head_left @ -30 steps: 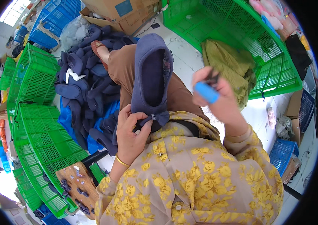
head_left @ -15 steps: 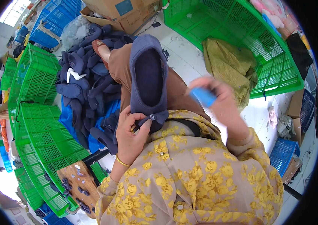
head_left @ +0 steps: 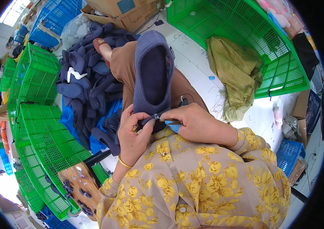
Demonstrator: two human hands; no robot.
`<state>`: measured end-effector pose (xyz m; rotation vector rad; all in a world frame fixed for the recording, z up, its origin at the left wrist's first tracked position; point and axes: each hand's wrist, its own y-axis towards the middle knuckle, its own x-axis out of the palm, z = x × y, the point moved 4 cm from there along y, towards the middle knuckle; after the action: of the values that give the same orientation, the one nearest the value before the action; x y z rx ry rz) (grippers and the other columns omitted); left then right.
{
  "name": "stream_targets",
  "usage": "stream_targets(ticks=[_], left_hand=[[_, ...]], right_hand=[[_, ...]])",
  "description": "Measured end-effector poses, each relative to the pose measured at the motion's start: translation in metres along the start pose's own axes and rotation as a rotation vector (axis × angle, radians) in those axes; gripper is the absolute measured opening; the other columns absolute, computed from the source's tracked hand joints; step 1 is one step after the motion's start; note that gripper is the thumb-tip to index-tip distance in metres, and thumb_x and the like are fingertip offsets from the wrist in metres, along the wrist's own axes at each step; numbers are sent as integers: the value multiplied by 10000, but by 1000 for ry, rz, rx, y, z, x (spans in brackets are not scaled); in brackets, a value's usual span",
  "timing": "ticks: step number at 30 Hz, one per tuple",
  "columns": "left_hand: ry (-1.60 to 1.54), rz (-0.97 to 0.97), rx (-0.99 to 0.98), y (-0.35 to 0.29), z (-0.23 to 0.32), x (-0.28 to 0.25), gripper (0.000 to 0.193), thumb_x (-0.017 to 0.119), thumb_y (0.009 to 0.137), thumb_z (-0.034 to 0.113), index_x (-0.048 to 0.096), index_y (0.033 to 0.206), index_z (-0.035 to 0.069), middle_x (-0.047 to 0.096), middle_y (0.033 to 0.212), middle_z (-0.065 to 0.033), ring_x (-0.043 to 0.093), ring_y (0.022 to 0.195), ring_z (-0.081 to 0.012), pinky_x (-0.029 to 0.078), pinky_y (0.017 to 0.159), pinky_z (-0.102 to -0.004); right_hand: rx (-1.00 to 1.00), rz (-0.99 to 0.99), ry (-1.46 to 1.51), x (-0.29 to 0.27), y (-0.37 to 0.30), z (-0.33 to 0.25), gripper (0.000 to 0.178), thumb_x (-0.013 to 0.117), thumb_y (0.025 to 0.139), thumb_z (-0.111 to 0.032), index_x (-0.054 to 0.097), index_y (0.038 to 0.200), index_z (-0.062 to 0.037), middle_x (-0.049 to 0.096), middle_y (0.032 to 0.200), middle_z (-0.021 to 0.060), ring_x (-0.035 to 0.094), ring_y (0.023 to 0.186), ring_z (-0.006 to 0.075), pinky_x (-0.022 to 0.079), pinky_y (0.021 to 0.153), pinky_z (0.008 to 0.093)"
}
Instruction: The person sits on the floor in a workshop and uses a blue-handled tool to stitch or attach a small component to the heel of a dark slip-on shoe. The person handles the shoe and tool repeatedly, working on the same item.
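A dark blue-grey slipper [head_left: 140, 68] lies across my lap, its opening facing up and its heel end toward me. My left hand [head_left: 132, 131] is closed on the heel, thumb and fingers pinching its dark cloth edge. Pale thread or a small light bit [head_left: 156, 116] shows at that pinch. My right hand [head_left: 198, 121] is closed around a slim, pointed dark tool [head_left: 172, 121], its tip touching the heel beside my left thumb. Something blue [head_left: 174, 127] shows under the right fingers; whether it is a handle or a wrap I cannot tell.
A heap of similar slippers [head_left: 93, 78] lies on a blue sheet at the left. Green crates [head_left: 47, 133] line the left side, another green crate [head_left: 242, 30] stands far right. An olive cloth [head_left: 232, 63] lies beside it. A wooden board [head_left: 72, 175] holds small dark pieces.
My right hand has come in from the right, where it was raised and blurred, to the slipper's heel. My left hand keeps its pinch. The slipper has shifted slightly.
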<state>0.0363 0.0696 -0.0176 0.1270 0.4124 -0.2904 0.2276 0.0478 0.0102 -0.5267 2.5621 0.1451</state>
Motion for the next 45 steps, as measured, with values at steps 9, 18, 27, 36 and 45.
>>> stream_targets(ticks=[9,18,27,36,45], left_hand=[[66,19,43,2,7,-1,170,714,773,-1,678,939,0,541,1254,-163,571,1101,-222,460,895,-292],[35,44,160,0,7,1,202,725,736,-67,704,925,1,547,1282,-165,583,1102,-237,438,945,-323],[-55,38,169,1,1,3,219,729,724,-86,702,934,-27,532,1304,-172,578,1120,-246,429,962,-332],[-96,14,129,1,-4,0,202,742,733,-55,718,929,-14,543,1302,-184,579,1149,-260,437,971,-325],[-96,65,57,-5,-7,-8,213,764,751,63,718,947,-5,573,1283,-202,582,1151,-264,439,971,-323]], right_hand=[[2,-29,-7,0,5,-2,415,518,702,74,643,1091,2,674,946,206,658,863,367,514,747,392],[88,-18,16,11,7,0,280,568,752,-2,634,1024,3,666,912,222,638,875,399,503,790,459],[-28,129,-36,26,8,13,235,573,748,20,582,982,-3,656,860,214,639,831,398,503,744,472],[-2,130,6,30,11,19,262,548,749,41,580,1005,-7,655,887,225,633,854,408,499,751,476],[67,59,131,27,7,18,281,539,819,26,573,1084,-59,661,919,216,633,859,419,495,736,461]])
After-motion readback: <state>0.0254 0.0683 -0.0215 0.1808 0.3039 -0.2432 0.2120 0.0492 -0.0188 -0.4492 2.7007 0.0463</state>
